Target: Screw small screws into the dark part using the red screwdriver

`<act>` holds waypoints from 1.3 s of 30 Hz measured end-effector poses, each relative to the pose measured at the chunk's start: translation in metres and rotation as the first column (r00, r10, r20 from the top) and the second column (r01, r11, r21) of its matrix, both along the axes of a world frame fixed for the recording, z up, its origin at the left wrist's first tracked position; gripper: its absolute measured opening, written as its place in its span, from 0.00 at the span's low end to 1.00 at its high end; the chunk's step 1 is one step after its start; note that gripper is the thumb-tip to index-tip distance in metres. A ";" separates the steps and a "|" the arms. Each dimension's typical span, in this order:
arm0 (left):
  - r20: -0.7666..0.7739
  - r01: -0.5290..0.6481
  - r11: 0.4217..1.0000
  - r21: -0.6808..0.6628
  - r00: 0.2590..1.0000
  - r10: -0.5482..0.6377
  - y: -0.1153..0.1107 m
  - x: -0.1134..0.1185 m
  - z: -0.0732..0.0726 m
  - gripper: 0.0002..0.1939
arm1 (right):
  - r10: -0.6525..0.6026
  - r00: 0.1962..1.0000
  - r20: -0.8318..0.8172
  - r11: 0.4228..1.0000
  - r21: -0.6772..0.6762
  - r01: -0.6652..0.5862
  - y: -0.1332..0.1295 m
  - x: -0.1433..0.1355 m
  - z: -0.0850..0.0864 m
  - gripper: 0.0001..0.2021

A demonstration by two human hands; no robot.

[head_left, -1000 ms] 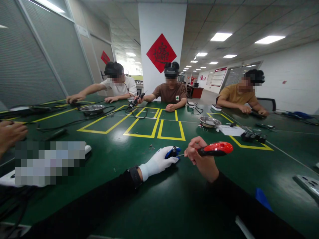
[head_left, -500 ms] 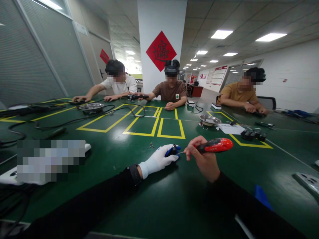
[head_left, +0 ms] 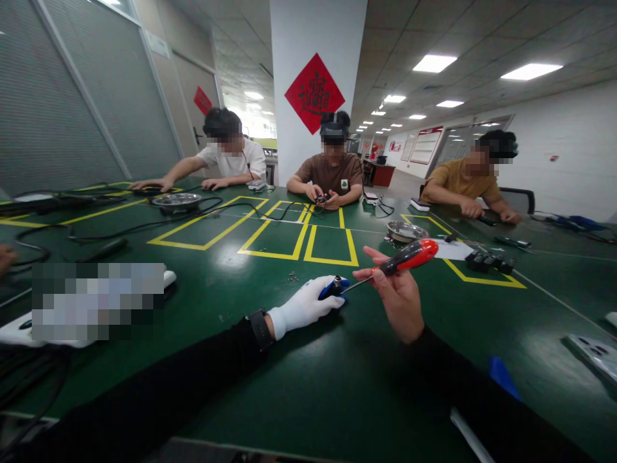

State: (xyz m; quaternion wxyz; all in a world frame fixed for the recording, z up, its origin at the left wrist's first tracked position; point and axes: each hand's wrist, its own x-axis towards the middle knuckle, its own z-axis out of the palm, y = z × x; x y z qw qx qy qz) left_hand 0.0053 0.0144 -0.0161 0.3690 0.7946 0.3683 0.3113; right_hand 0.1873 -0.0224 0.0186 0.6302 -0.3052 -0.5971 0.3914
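Below the frame's centre, the gloved left hand [head_left: 306, 303] has its grip closed around a small black part [head_left: 331, 289]. Right of it, the right hand [head_left: 399, 300] loosely grips a screwdriver [head_left: 396, 262], newly tilted more steeply toward the part, suggesting a readjusted angle.

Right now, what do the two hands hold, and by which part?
The right hand holds the screwdriver by its handle's shaft end; the gloved left hand holds a small black piece around its sides.

I see ceiling panels [head_left: 434, 63] glowing white above and beyond the right hand [head_left: 396, 297]; glare whitens the dim tabletop [head_left: 308, 392] left of the left hand [head_left: 306, 301]; outer edges stretch.
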 end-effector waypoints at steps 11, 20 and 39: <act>-0.020 -0.014 0.999 0.042 1.000 0.014 0.000 -0.001 0.000 0.16 | 0.084 0.996 -0.011 0.996 0.015 -0.084 -0.004 -0.005 -0.003 0.16; -0.006 -0.042 0.999 0.035 0.999 0.042 0.002 -0.001 -0.006 0.22 | -0.129 0.973 0.192 0.983 0.153 0.100 -0.006 -0.002 0.003 0.04; -0.030 -0.027 0.993 0.113 0.999 0.031 0.005 -0.002 -0.008 0.22 | -0.147 0.984 0.102 0.984 0.116 0.135 -0.003 -0.001 -0.012 0.07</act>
